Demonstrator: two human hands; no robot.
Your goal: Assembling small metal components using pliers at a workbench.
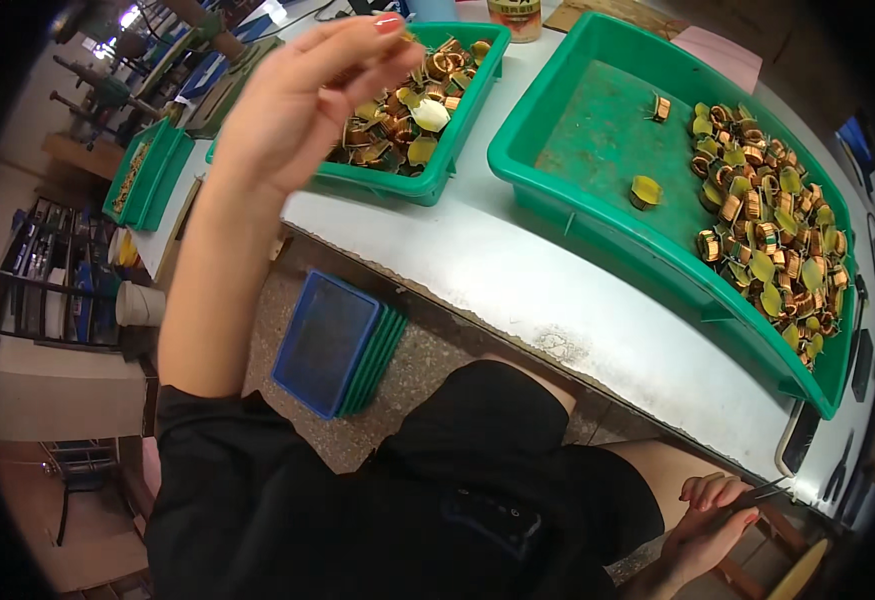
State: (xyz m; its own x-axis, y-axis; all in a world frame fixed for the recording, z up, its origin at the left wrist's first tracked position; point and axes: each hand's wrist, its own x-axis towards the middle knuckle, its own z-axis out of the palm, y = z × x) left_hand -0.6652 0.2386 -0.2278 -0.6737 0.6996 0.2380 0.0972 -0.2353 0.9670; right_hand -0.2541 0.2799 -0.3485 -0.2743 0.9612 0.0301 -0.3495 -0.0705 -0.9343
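My left hand (pixel 297 105) is raised over the left green tray (pixel 437 175), which is heaped with copper wire coils (pixel 407 110) and yellow tape pieces. Its fingers and thumb are pinched together at the top of the pile; whether a coil is between them is hidden. My right hand (pixel 712 520) rests low by my lap, below the table edge, closed on a thin dark metal tool (pixel 757 492). A larger green tray (pixel 597 215) on the right holds several coils (pixel 767 230) massed at its far right side, with two loose ones on its bare floor.
The trays sit on a white worktable (pixel 557 300). A stack of blue and green trays (pixel 332 345) lies on the floor under it. Another green tray (pixel 142 175) stands at far left, a can (pixel 514 15) at the back, pink paper (pixel 722 55) behind the right tray.
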